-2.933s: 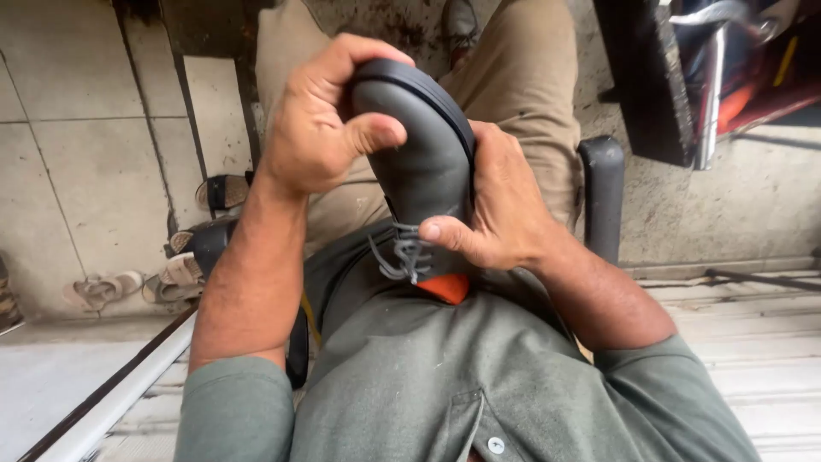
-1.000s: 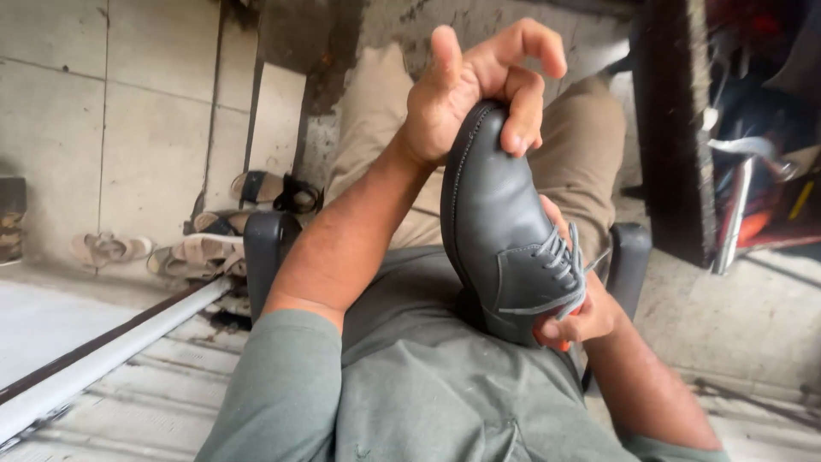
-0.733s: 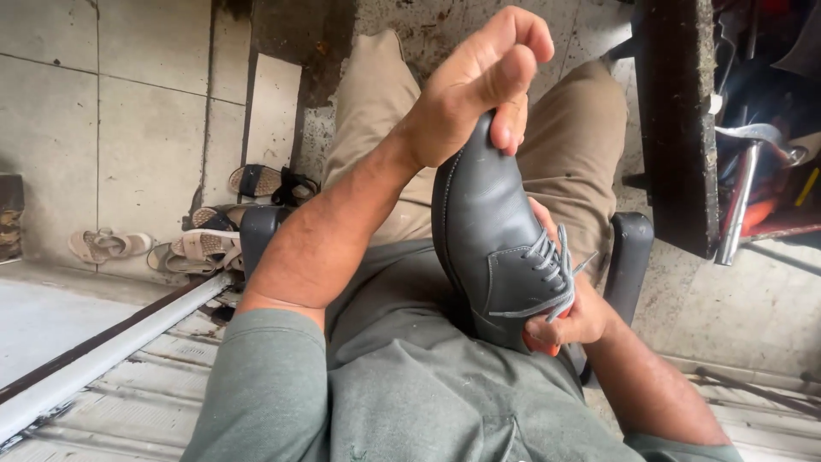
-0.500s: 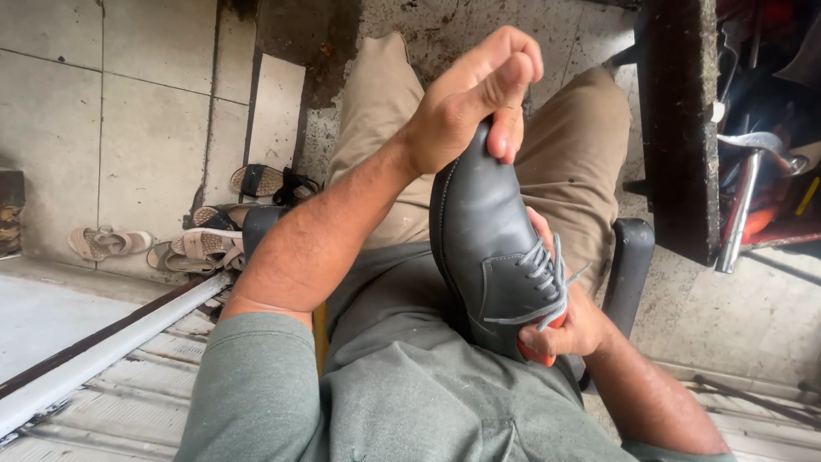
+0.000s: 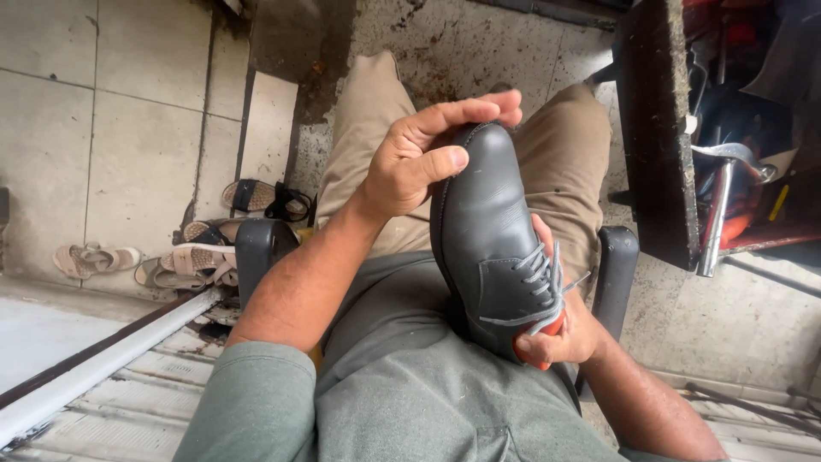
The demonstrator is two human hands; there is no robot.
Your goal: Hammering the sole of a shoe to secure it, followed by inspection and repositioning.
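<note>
Low in the middle of the frame, close against the grey-green shirt, the right hand [image 5: 560, 338] is curled tight around the heel end of a dark grey leather lace-up shoe [image 5: 496, 248], its fingers pinching the back where an orange lining [image 5: 554, 328] shows and the grey laces [image 5: 540, 287] hang loose. The shoe lies tilted across the lap at frame centre, toe pointing up and away. It looks fairly light but firm: a stiff sole and heel that should hold their shape under a grip, a softer upper that will give under the thumb, and smooth leather that may slide a little (the laces offer no real purchase). The heel and the toe rim seem the sound places to hold it. Further up, the left hand [image 5: 428, 158] is partly closed over the toe, thumb pressed flat on the toe cap and fingers hooked over the front edge of the sole. Beyond lie the tan trousers [image 5: 368, 128], and at the left of the frame several sandals [image 5: 184, 261] rest on the tiled floor [image 5: 128, 103].
</note>
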